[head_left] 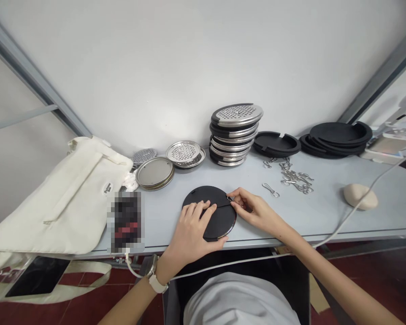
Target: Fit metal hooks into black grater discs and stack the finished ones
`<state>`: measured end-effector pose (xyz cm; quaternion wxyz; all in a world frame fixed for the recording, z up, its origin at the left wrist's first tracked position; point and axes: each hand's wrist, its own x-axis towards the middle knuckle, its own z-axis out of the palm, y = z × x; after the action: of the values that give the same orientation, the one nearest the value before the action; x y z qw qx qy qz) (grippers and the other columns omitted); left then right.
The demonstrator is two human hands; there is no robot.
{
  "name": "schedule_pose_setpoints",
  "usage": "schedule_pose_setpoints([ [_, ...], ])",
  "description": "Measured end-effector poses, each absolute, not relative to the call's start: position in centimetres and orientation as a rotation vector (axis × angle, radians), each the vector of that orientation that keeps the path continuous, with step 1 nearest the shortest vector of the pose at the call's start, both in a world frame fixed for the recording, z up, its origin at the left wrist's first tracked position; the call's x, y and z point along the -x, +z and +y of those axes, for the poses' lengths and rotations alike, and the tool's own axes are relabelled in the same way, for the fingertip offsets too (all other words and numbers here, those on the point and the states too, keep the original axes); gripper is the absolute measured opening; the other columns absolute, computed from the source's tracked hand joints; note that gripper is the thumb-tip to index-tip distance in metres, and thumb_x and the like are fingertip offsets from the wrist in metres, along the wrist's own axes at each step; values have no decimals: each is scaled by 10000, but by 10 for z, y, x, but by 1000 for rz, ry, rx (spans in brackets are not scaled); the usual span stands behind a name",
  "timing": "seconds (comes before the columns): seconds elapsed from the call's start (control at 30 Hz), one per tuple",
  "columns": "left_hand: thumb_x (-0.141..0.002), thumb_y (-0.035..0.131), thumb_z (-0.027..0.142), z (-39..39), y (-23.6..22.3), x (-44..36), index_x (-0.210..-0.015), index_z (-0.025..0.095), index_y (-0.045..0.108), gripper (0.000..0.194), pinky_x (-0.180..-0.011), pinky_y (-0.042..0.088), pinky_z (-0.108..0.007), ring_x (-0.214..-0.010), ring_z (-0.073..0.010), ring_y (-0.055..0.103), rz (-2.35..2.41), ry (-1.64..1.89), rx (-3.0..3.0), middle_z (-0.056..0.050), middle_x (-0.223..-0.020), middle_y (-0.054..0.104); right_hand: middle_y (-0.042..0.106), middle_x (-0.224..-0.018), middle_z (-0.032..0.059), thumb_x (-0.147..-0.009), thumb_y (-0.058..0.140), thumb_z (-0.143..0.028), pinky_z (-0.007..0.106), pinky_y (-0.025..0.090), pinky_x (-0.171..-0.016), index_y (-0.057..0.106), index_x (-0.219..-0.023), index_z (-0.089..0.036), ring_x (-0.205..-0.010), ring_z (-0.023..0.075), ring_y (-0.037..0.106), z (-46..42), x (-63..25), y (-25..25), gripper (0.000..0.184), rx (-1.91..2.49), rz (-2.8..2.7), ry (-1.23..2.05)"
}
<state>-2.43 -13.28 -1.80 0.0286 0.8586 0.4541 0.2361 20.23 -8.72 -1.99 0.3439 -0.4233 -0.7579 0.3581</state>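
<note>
Left hand (192,237) pressing black round disc (220,224); right hand (253,210) pinching small clip (230,198) on its edge, apparently metal

The black disc (220,223) is smooth, dull plastic, the holey metal lids (237,115) are shiny, and the bag (64,198) is soft cloth.

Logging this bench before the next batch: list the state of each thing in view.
Left hand, flat on the black disc.
Right hand, pinching a small metal clip at its edge.
Black disc, lying flat on the table.
Perforated steel plates, stacked.
Metal hooks, loose in a heap.
Canvas tote bag, lying flat.
</note>
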Motion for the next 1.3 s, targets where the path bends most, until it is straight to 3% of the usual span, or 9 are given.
schedule_pose_setpoints([
  [0.2,-776,698,456,-133,-18,24,-1333,174,497,656,-1007,366,-462,-1158,-303,480,1409,725,-2652,-121,-1304,547,452,-670,-48,-953,471,-356,246,397,-585,512,-1074,-198,-604,129,437,-88,-202,-20,203,1107,-1975,946],
  [0.7,-764,706,457,-132,-19,24,-1332,188,498,662,-991,389,-466,-1145,-303,493,1414,732,-2665,-120,-1287,557,409,-630,-68,-956,459,-369,239,338,-544,458,-1068,-215,-563,124,391,-87,-201,-22,191,1087,-1932,1029],
  [1.3,-770,696,465,-132,-20,25,-1341,188,492,666,-988,379,-470,-1141,-313,495,1408,733,-2672,-126,-1290,556,387,-597,-85,-949,466,-378,235,367,-548,458,-1090,-216,-542,122,406,-87,-201,-21,215,1094,-1935,1030],
])
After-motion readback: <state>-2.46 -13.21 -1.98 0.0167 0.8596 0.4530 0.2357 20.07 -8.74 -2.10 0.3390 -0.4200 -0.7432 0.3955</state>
